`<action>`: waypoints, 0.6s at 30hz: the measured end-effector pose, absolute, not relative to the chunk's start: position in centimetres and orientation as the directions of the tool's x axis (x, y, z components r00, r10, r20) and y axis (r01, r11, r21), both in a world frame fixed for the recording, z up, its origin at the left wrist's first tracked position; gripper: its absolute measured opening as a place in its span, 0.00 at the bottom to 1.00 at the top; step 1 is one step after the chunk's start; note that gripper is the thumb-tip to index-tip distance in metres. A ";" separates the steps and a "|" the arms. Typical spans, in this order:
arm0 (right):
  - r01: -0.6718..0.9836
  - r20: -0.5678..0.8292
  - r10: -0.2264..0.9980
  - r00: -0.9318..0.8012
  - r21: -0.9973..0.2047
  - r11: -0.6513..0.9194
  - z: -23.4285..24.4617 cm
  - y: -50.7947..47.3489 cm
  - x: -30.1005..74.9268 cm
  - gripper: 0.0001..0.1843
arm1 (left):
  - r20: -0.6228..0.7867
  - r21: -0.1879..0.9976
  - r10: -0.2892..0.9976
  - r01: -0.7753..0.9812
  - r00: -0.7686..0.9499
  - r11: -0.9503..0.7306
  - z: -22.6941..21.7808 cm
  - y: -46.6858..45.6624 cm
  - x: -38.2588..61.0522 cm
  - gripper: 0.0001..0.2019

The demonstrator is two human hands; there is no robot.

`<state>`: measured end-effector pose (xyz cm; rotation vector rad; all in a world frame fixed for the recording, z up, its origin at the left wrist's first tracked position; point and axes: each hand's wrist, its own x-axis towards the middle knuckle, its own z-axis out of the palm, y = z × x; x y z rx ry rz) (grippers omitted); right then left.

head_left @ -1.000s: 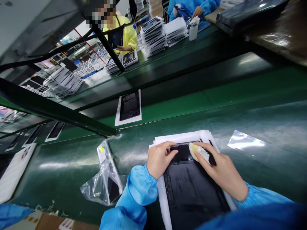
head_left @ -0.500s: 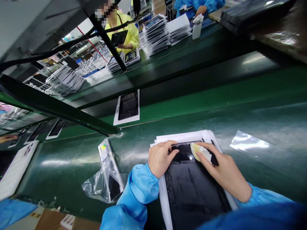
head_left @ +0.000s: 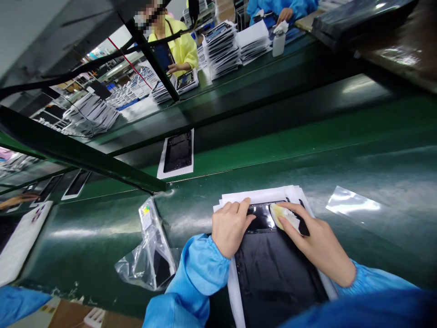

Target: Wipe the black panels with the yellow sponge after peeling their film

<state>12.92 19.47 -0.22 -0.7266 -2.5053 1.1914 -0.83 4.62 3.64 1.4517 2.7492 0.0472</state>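
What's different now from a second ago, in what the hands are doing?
The left hand shifted slightly up along the far left edge of the black panel. On the belt beyond, the panel on white paper drifted left. The right hand still presses the pale cloth on the panel's far end.

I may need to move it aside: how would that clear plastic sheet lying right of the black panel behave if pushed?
The clear plastic sheet looks thin and glossy, so it is probably very light and floppy. Lying flat on the smooth green bench, it would likely slide or flutter rather than stay put.
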 end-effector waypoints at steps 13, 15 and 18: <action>0.346 0.007 0.556 -0.831 -0.776 0.527 -0.2 19.2 12.5 0.20 | 0.190 -0.155 0.944 0.941 -0.270 0.300 2.2 0.3 -1.0 0.16; 0.352 0.001 0.568 -0.823 -0.785 0.510 -0.9 19.3 12.8 0.21 | 0.168 -0.157 0.951 0.945 -0.259 0.285 2.4 0.2 -0.7 0.16; 0.351 0.015 0.599 -0.801 -0.799 0.489 -3.4 19.8 13.5 0.23 | 0.132 -0.150 0.979 0.973 -0.158 0.177 3.1 -0.2 -0.2 0.15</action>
